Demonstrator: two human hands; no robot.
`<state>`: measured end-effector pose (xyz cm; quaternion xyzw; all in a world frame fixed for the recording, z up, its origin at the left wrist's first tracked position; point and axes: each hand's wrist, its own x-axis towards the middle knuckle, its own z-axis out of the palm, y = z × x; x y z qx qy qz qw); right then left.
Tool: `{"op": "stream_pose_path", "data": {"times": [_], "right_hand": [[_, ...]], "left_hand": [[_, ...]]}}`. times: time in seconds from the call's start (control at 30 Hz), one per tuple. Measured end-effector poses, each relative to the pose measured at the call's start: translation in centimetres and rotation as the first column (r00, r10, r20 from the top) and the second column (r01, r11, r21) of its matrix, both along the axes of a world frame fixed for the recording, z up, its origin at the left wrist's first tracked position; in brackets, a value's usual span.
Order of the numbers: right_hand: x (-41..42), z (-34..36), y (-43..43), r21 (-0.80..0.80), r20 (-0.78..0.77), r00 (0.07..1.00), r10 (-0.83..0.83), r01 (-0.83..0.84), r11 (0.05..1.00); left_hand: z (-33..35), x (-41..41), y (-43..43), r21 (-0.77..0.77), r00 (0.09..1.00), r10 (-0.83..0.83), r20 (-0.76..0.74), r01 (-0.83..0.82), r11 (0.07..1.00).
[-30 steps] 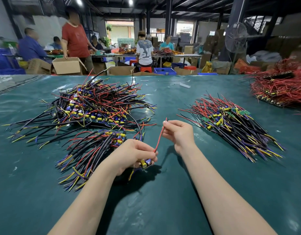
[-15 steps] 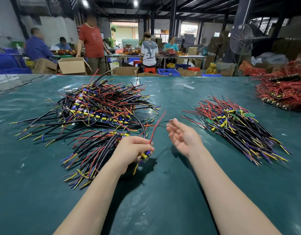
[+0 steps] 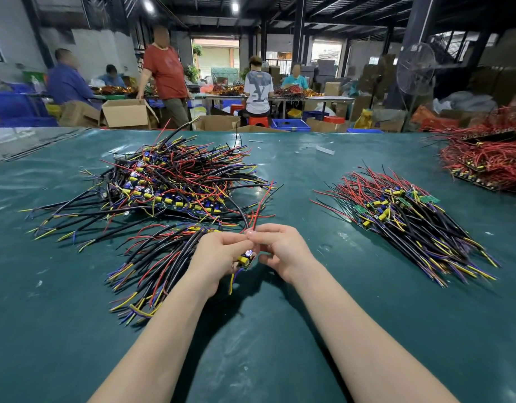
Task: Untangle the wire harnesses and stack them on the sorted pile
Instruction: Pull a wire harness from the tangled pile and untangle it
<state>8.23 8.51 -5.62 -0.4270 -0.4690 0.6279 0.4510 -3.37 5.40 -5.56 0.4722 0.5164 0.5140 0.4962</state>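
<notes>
Being gripped at its board by curled fingers of the left hand (image 3: 219, 254), a wire harness (image 3: 246, 259) is held left of the sorted pile (image 3: 402, 225); its red and black leads are pinched by the right hand (image 3: 282, 251). The tangled heap (image 3: 175, 181) lies farther left.

Four wire piles (image 3: 175, 181) lie on one table (image 3: 280, 338). One left hand (image 3: 219, 254) and one right hand (image 3: 282, 251) hold one harness (image 3: 246, 259). Five people (image 3: 163, 71), one fan (image 3: 415, 68).
</notes>
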Motion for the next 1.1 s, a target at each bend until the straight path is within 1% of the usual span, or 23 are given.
{"op": "stream_pose_path", "data": {"times": [0.1, 0.27, 0.43, 0.5, 0.57, 0.63, 0.7, 0.77, 0.87, 0.97, 1.03, 1.1], "right_hand": [[-0.1, 0.0, 0.0, 0.036, -0.005, 0.999, -0.055, 0.055, 0.998], [0.7, 0.1, 0.4, 0.037, -0.034, 0.982, -0.188, 0.19, 0.981], [2.8, -0.1, 1.4, 0.014, -0.201, 0.919, -0.338, 0.348, 0.937], [3.0, -0.1, 1.6, 0.031, -0.227, 0.901, -0.369, 0.386, 0.922], [3.0, 0.0, 1.7, 0.072, -0.204, 0.899, -0.388, 0.409, 0.91], [3.2, 0.0, 1.9, 0.137, -0.126, 0.905, -0.407, 0.423, 0.896], [3.9, 0.1, 2.1, 0.187, -0.058, 0.895, -0.442, 0.445, 0.876], [4.4, 0.0, 2.4, 0.194, -0.054, 0.89, -0.453, 0.455, 0.869], [4.0, -0.2, 2.4, 0.224, 0.0, 0.912, -0.411, 0.4, 0.889], [3.8, -0.3, 2.4, 0.251, 0.071, 0.925, -0.373, 0.345, 0.904], [4.0, -0.3, 2.4, 0.25, 0.064, 0.929, -0.364, 0.338, 0.907], [3.9, -0.2, 2.4, 0.259, 0.058, 0.935, -0.35, 0.325, 0.91]], "left_hand": [[0.1, -0.5, 0.1, -0.049, 0.996, -0.075, 0.039, 0.077, 0.996], [0.1, -0.7, 0.1, -0.126, 0.979, -0.185, 0.088, 0.196, 0.973], [-0.2, 0.2, -0.2, -0.153, 0.962, -0.272, 0.025, 0.273, 0.95], [-0.2, 0.4, -0.2, -0.16, 0.959, -0.282, 0.004, 0.279, 0.947], [-0.1, 0.3, -0.3, -0.168, 0.963, -0.267, -0.023, 0.26, 0.951], [0.0, 0.2, -0.3, -0.17, 0.967, -0.249, -0.058, 0.237, 0.957], [0.1, 0.4, -0.3, -0.166, 0.968, -0.245, -0.057, 0.233, 0.958], [0.2, 0.6, -0.3, -0.166, 0.966, -0.254, -0.058, 0.241, 0.956], [0.1, -0.1, -0.4, -0.175, 0.952, -0.295, -0.085, 0.277, 0.945], [0.0, -0.4, -0.4, -0.118, 0.935, -0.335, -0.12, 0.321, 0.94], [0.0, -0.3, -0.3, -0.073, 0.923, -0.352, -0.158, 0.344, 0.936], [-0.1, -0.4, -0.4, -0.06, 0.909, -0.363, -0.203, 0.358, 0.932]]}}
